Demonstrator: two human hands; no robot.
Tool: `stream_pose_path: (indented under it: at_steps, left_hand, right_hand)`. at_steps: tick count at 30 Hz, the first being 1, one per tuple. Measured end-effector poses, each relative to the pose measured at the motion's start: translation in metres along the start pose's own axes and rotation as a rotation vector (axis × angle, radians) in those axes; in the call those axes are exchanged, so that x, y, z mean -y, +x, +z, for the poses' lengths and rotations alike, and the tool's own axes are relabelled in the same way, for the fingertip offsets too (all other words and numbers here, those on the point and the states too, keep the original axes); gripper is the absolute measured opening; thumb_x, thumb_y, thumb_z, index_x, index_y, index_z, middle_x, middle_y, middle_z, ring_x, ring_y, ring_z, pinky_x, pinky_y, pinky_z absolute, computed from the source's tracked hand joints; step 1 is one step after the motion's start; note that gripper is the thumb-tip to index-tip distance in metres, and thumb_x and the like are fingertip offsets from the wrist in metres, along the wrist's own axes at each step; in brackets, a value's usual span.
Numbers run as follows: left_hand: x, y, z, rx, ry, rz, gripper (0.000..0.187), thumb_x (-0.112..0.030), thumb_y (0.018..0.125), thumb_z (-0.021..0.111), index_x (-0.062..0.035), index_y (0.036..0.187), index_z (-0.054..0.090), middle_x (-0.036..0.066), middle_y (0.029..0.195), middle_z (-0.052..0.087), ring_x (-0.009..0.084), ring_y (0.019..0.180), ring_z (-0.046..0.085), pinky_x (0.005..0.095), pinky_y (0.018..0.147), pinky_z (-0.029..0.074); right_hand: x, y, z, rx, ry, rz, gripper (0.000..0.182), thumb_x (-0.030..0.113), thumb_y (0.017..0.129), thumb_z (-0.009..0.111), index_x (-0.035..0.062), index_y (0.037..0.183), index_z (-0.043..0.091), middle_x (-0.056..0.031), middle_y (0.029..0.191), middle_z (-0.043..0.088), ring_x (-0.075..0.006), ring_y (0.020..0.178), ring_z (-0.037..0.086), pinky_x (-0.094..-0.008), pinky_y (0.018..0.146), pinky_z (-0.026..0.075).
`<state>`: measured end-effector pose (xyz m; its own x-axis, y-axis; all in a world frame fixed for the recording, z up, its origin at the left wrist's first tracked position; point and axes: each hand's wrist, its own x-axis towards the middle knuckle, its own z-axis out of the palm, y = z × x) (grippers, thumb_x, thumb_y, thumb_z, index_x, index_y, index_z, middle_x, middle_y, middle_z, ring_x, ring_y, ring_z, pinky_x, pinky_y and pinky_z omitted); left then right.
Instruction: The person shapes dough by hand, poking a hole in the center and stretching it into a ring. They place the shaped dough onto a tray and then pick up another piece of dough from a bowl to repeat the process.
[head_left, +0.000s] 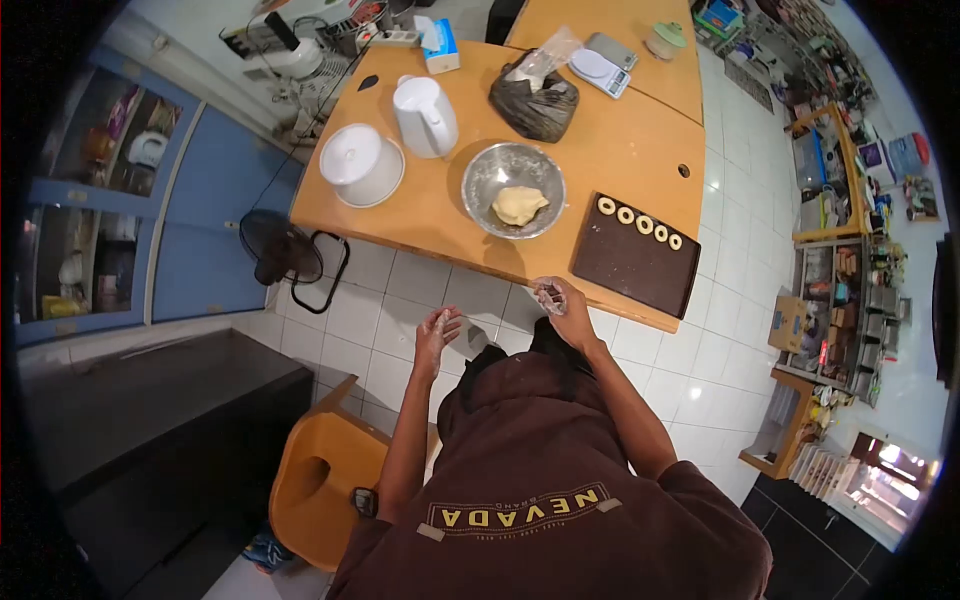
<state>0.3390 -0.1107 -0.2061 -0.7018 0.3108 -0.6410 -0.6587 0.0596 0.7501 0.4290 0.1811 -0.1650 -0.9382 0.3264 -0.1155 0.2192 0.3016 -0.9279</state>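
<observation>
My left hand (436, 336) is raised in front of my body, short of the table edge, its floury fingers loosely curled and apart with nothing in them. My right hand (568, 314) is at the table's front edge, fingers curled round in a ring; something pale and whitish shows there, and I cannot tell whether it is a small object or flour. Beyond it stands a steel mixing bowl (480, 183) with a lump of pale dough (519, 205) inside. To the right lies a dark baking tray (632, 264) with a row of several dough rings (644, 224) along its far side.
On the wooden table (450, 235) stand a white lidded tub (362, 165), a white jug (425, 117), a black plastic bag (535, 104), a kitchen scale (600, 70) and a tissue box (440, 48). A fan (280, 246) and an orange chair (320, 475) are on the left.
</observation>
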Motion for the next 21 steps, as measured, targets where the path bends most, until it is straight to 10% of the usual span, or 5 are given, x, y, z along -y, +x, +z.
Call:
stream_pose_path:
  at_steps: [21]
  left_hand:
    - [-0.094,0.107,0.048,0.043,0.235,0.02,0.037,-0.032,0.108,0.059,-0.0037,0.132,0.062,0.011,0.125,0.07,0.0213,0.112,0.067,0.036,0.096,0.055]
  right_hand:
    - [-0.012,0.115,-0.019,-0.048,0.129,0.087,0.026,0.009,0.1,0.066,0.0015,0.125,0.067,-0.0113,0.109,0.075,-0.0203,0.098,0.071,-0.0342,0.089,0.055]
